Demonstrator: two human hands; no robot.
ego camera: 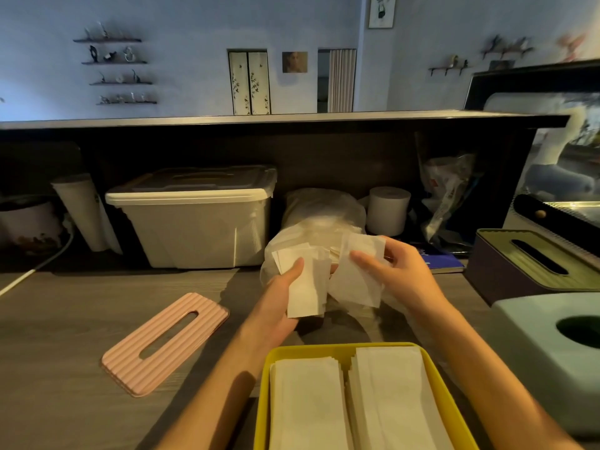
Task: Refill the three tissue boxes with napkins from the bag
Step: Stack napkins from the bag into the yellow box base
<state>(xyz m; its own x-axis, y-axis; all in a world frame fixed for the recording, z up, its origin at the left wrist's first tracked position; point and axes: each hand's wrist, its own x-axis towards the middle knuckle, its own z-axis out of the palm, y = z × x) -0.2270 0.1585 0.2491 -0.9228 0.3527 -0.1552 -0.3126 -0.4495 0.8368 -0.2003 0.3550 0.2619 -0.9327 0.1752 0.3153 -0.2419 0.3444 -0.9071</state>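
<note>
A clear plastic bag (319, 211) of white napkins lies on the counter in the middle. In front of it my left hand (285, 287) grips a small stack of napkins (308, 287). My right hand (396, 267) pinches a loose napkin (357, 284) beside that stack. Below my arms a yellow tissue box (264, 378) stands without its lid, holding two piles of napkins (350, 401). Its pink ribbed lid (165, 341) lies flat to the left. A dark box with a gold slotted lid (532, 264) and a pale green box (548, 339) stand at the right.
A lidded beige storage bin (194, 219) stands behind at the left, with a paper roll (388, 209) and another crumpled bag (449, 190) at the back right. A white cable (35, 267) runs along the far left. A raised dark ledge (259, 120) closes the back.
</note>
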